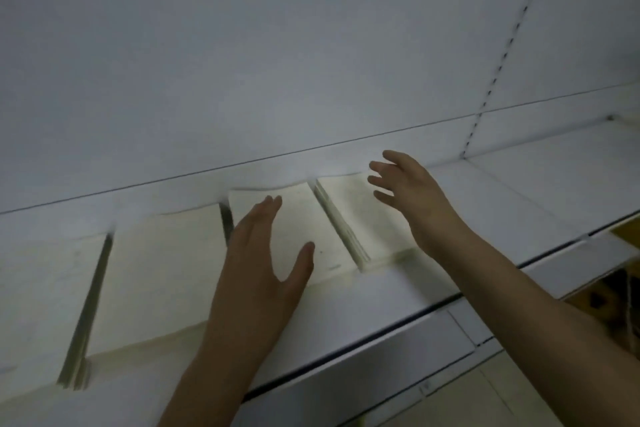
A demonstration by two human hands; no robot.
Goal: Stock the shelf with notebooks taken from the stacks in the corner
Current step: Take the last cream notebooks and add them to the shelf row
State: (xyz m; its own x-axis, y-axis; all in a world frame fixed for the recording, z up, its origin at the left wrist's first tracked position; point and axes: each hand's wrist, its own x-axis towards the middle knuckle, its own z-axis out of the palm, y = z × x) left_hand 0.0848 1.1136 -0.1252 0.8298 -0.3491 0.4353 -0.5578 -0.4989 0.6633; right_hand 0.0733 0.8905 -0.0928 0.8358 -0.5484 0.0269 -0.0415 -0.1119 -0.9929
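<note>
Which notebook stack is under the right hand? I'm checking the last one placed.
The rightmost stack, end of the row; the right hand hovers over it, open.

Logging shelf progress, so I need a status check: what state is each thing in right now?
Left hand: open, fingers straight, over the third stack.
Right hand: open, fingers spread, above the rightmost stack.
Rightmost stack: lying flat on the shelf.
Third stack: flat.
Shelf: bare right of the stacks.
</note>
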